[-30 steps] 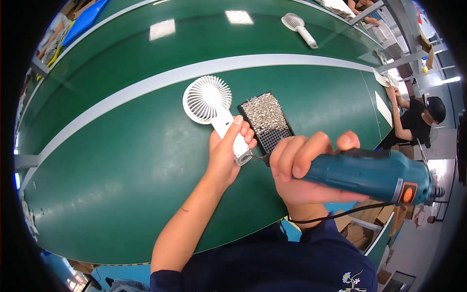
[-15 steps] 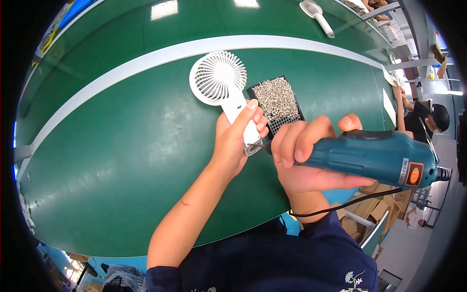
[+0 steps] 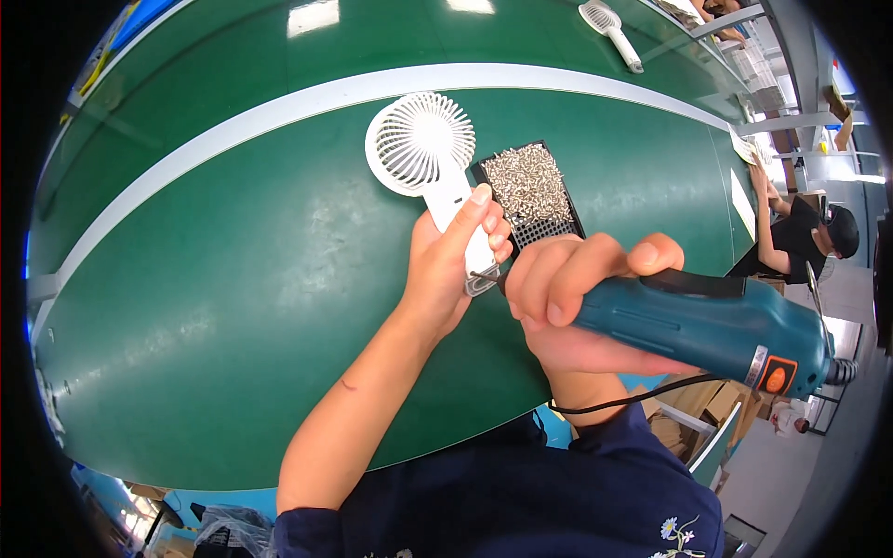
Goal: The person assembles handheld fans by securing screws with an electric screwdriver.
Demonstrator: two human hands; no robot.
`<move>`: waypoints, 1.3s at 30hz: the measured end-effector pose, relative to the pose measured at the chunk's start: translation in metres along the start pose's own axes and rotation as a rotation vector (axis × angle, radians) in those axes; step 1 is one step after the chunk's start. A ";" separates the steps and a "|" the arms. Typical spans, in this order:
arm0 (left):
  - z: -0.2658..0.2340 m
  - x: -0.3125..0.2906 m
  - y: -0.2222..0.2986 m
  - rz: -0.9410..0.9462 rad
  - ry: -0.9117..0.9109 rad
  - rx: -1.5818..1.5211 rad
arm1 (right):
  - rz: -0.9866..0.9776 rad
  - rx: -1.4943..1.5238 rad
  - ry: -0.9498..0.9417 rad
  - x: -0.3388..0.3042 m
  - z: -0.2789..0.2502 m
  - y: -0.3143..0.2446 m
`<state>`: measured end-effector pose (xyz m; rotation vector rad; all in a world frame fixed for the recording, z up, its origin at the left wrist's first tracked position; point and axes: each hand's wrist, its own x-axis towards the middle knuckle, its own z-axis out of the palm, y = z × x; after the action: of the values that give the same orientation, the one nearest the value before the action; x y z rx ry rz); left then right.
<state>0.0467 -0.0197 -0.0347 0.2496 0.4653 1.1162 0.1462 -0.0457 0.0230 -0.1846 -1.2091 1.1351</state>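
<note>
My left hand (image 3: 445, 246) is wrapped round the handle of a white handheld fan (image 3: 420, 144), its round grille pointing away from me. In my right hand (image 3: 581, 288) is a teal electric screwdriver (image 3: 684, 321) with a black lever along its top. The thin bit of the screwdriver meets the lower end of the fan's handle; whether a screw sits under the tip is too small to tell. Just beyond my right hand lies a black perforated tray (image 3: 541, 231) heaped with small silver screws (image 3: 526, 184).
A green worktable (image 3: 233, 307) spreads under my hands, crossed by a white raised strip (image 3: 344, 92). Past the strip lies a second white fan (image 3: 611, 35). A black cord (image 3: 633, 398) trails below the screwdriver. At the right, a person in a black cap (image 3: 841, 229) works at the table.
The rear of the screwdriver has dipped and tilted a little lower, and my right hand has shifted slightly left. The fan stays in my left hand, nearly still.
</note>
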 end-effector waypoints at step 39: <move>0.005 -0.011 0.038 0.238 -0.143 -0.050 | 0.195 0.058 0.412 0.011 -0.022 -0.006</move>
<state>0.0143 -0.0135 -0.0120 0.3451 0.2851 1.3305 0.1668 -0.0305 0.0252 -0.4762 -0.8031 1.2268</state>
